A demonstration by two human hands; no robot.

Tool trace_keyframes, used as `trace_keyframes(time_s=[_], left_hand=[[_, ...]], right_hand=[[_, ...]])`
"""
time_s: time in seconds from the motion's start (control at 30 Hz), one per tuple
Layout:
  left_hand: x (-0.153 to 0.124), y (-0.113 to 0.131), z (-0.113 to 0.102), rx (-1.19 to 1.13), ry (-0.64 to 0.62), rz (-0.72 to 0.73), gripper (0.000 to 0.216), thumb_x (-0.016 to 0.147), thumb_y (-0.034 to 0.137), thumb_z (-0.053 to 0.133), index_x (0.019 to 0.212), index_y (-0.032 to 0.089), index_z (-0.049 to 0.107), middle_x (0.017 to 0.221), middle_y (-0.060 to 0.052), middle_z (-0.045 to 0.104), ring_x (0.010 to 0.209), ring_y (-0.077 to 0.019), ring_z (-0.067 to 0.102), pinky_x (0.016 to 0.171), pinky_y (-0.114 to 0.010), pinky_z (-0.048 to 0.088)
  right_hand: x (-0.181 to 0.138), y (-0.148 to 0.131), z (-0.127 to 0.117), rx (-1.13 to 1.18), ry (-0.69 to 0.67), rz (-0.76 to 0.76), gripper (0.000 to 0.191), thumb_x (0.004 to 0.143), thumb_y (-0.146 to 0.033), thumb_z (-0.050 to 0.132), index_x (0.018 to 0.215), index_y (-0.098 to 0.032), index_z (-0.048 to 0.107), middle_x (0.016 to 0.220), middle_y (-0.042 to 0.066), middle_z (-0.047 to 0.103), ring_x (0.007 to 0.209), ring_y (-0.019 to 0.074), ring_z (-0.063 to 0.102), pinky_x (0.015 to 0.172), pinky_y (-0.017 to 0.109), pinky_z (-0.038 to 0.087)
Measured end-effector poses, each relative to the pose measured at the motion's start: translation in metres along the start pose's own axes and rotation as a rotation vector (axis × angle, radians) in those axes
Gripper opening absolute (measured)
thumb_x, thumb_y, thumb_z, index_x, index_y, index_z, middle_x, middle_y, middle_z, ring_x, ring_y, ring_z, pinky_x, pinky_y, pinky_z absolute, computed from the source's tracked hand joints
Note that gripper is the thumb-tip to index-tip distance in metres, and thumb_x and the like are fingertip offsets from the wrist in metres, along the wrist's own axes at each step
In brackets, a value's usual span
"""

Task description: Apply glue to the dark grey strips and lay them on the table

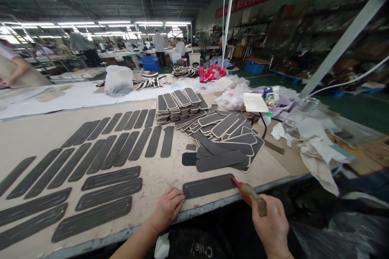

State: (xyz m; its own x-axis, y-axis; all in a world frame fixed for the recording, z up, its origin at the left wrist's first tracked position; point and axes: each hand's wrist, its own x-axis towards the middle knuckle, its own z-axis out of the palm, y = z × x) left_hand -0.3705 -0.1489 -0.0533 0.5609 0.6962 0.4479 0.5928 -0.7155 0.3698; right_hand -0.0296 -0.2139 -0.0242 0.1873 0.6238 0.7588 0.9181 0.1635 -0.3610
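A dark grey strip [209, 186] with rounded corners lies flat near the table's front edge. My left hand [168, 209] rests at its left end, fingers bent and close together against the piece. In my right hand [272, 224] is a tilted glue bottle [252, 199], fingers wrapped round it. Its red nozzle touches or nearly touches the strip's right end. Several grey strips [105, 209] with shiny lines along their edges lie in rows to the left. Beyond the strip is a loose heap of plain grey pieces [220, 161] and light-edged pieces [225, 125].
Neat stacks of light-edged pieces [179, 107] stand behind the heap. A white plastic bag [118, 81] sits farther back. Paper scraps [319, 141], a notepad [254, 102] and a purple basin [281, 109] crowd the right side near a slanted metal post [343, 40]. Other people work in the background.
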Motion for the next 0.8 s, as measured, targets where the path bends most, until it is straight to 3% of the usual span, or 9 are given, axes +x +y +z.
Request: trace_keyframes(time_s=[0.13,0.37,0.57,0.8], left_hand=[[-0.002,0.000,0.001,-0.006,-0.013,-0.007,0.021,0.095,0.017,0.046,0.098,0.016,0.067,0.091,-0.008,0.066,0.085,-0.0186,0.058,0.081,-0.036,0.053],[-0.001,0.001,0.000,-0.040,-0.030,-0.039,0.022,0.094,0.016,0.046,0.099,0.016,0.067,0.091,-0.008,0.066,0.084,-0.0184,0.057,0.081,-0.037,0.052],[0.001,0.002,0.000,-0.038,-0.016,-0.040,0.022,0.095,0.016,0.045,0.097,0.016,0.067,0.090,-0.008,0.066,0.082,-0.0181,0.058,0.081,-0.037,0.051],[0.000,0.001,0.001,-0.042,-0.022,-0.035,0.020,0.094,0.015,0.046,0.098,0.016,0.066,0.091,-0.007,0.066,0.084,-0.0168,0.057,0.084,-0.035,0.050]], right_hand=[[-0.002,-0.028,0.004,0.140,-0.017,0.028,0.011,0.091,-0.027,0.060,0.094,-0.019,0.053,0.087,0.007,0.055,0.079,0.0230,0.055,0.071,0.038,0.049],[-0.014,-0.085,0.036,0.492,-0.233,-0.019,0.005,0.093,-0.017,0.052,0.097,-0.020,0.052,0.089,0.006,0.052,0.081,0.0210,0.054,0.071,0.035,0.051],[-0.022,-0.091,0.048,0.549,-0.337,-0.009,0.010,0.093,-0.014,0.051,0.100,-0.020,0.052,0.091,0.007,0.051,0.083,0.0217,0.053,0.074,0.038,0.050],[-0.030,-0.094,0.033,0.548,-0.358,0.002,0.008,0.093,-0.015,0.050,0.099,-0.020,0.052,0.089,0.007,0.051,0.080,0.0206,0.052,0.069,0.035,0.051]])
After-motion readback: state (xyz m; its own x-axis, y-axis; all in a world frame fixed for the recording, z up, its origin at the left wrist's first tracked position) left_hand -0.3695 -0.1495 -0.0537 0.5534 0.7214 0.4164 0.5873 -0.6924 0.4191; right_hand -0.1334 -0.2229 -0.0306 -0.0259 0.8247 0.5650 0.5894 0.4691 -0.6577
